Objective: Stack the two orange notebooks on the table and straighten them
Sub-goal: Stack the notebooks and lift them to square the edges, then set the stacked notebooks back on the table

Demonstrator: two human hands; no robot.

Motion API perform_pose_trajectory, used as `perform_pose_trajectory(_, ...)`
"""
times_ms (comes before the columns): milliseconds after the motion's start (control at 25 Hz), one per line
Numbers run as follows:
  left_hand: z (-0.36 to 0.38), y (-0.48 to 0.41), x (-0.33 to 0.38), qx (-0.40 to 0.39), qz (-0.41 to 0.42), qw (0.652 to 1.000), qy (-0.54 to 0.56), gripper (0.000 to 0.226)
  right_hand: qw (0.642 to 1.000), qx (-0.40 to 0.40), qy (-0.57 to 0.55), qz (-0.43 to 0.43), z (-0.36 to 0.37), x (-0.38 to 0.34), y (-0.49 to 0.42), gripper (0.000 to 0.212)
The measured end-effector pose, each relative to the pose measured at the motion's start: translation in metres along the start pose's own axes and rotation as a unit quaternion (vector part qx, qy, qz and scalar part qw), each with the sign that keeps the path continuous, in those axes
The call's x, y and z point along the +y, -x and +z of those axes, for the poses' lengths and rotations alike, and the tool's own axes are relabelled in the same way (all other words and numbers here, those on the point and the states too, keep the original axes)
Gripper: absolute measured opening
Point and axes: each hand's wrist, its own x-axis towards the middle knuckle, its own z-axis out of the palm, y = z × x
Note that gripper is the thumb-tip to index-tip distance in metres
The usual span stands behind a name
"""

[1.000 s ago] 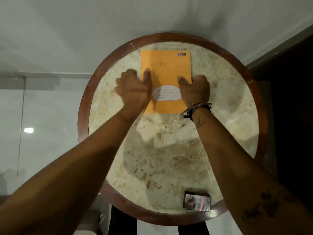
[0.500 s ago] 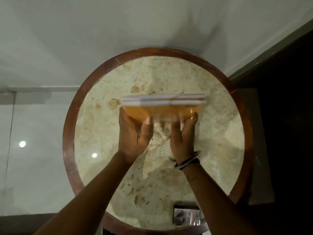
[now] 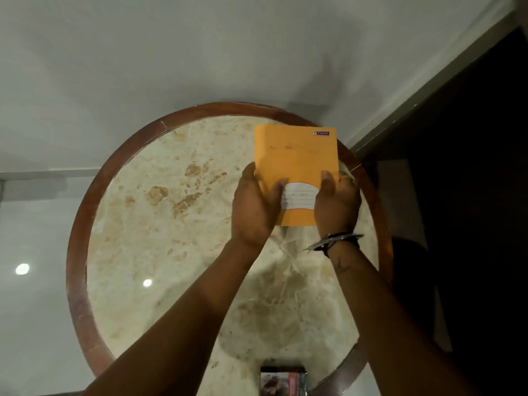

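Notebooks (image 3: 297, 158) look stacked as one, gripped at both sides by left hand (image 3: 253, 207) & right hand (image 3: 337, 204), over table (image 3: 77, 252) far right. Left: final squaring, release.

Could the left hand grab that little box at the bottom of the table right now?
Probably not right away. The left hand is busy holding the notebooks together with the right hand. The box sits uncovered at the near edge of the table, so it could, once it lets go.
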Motion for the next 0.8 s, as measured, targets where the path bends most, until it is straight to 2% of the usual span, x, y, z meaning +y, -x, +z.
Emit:
perform_pose_trajectory(80,0.017,-0.007,0.009,-0.001,-0.002,0.999,-0.041,0.064,0.999,-0.018,0.038,0.026,-0.008,0.008,-0.025,0.04)
perform_pose_trajectory(200,0.031,-0.014,0.006,0.026,0.033,0.984,-0.175,0.058,0.994,-0.035,0.093,0.04,-0.01,0.019,-0.04,0.042)
perform_pose_trajectory(320,0.033,-0.011,0.008,0.033,0.023,0.966,-0.257,0.061,0.985,-0.024,0.169,-0.025,-0.01,0.03,-0.03,0.042)
perform_pose_trajectory(440,0.023,0.009,0.011,0.062,0.017,0.956,-0.286,0.066,0.985,0.018,0.167,-0.04,-0.028,0.032,-0.009,0.054)
perform_pose_trajectory(480,0.011,0.02,0.007,0.077,0.028,0.955,-0.286,0.068,0.983,0.028,0.16,-0.084,-0.036,0.036,0.008,0.058)
perform_pose_trajectory(520,-0.004,0.031,-0.002,0.088,0.045,0.955,-0.279,0.069,0.974,0.014,0.155,-0.162,-0.045,0.045,0.032,0.063)
perform_pose_trajectory(560,-0.022,0.04,-0.012,0.093,0.065,0.954,-0.279,0.071,0.955,-0.03,0.152,-0.252,-0.054,0.058,0.059,0.068)
perform_pose_trajectory(600,-0.044,0.049,-0.027,0.095,0.078,0.946,-0.3,0.074,0.929,-0.109,0.152,-0.318,-0.065,0.072,0.09,0.075)
perform_pose_trajectory(680,-0.094,0.063,-0.065,0.076,0.048,0.928,-0.361,0.089,0.862,-0.282,0.19,-0.376,-0.087,0.11,0.153,0.09)
perform_pose_trajectory(720,-0.116,0.068,-0.083,0.052,0.013,0.925,-0.377,0.097,0.828,-0.336,0.215,-0.395,-0.097,0.129,0.181,0.094)
perform_pose_trajectory(800,-0.142,0.073,-0.113,0.004,-0.031,0.92,-0.39,0.105,0.785,-0.361,0.253,-0.435,-0.106,0.158,0.218,0.084)
